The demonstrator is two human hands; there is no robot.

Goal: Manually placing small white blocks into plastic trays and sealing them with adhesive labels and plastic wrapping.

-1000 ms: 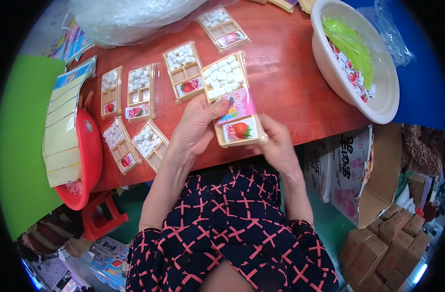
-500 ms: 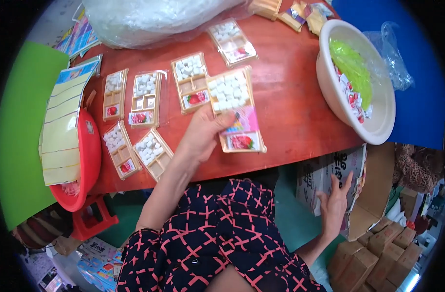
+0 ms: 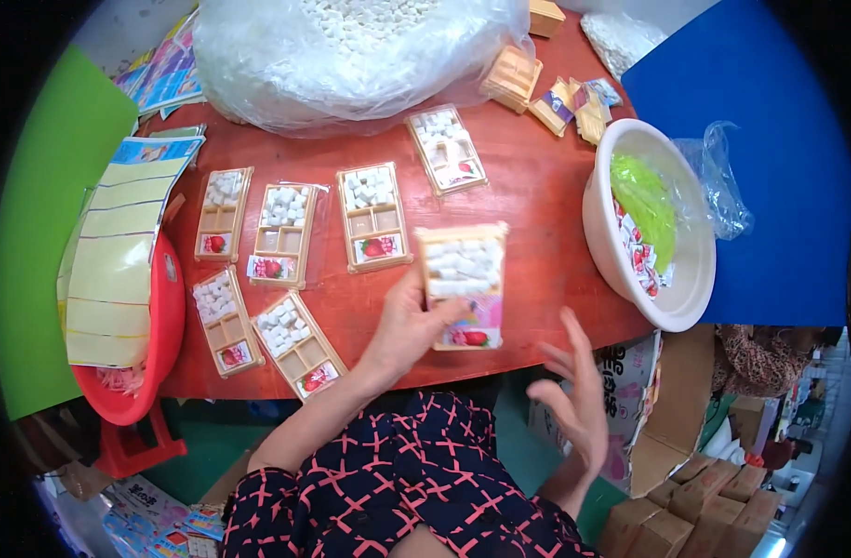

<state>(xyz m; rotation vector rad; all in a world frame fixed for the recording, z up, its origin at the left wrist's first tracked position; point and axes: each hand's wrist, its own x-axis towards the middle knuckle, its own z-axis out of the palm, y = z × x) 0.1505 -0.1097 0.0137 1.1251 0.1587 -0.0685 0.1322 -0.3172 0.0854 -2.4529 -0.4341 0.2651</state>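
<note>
My left hand [image 3: 409, 325] grips the left edge of a tan compartment tray [image 3: 461, 284] filled with white cubes, with a pink picture card at its near end. The tray is tilted up near the front edge of the red table [image 3: 537, 214]. My right hand [image 3: 572, 395] hovers below the table edge with fingers spread and nothing in it. Several more tan trays lie on the table to the left, among them one [image 3: 374, 217] beside my left hand and one [image 3: 298, 344] near the front edge.
A big clear bag of white cubes [image 3: 351, 51] fills the table's back. A white basin [image 3: 644, 228] holding green plastic and small packets stands at the right. A red basin [image 3: 132, 353] with a yellow sheet sits at the left. Cardboard boxes [image 3: 686, 521] stand lower right.
My right hand let go of the tray, dropped toward the boxes at lower right, and has now risen back near the table edge. My left hand still holds the tray.
</note>
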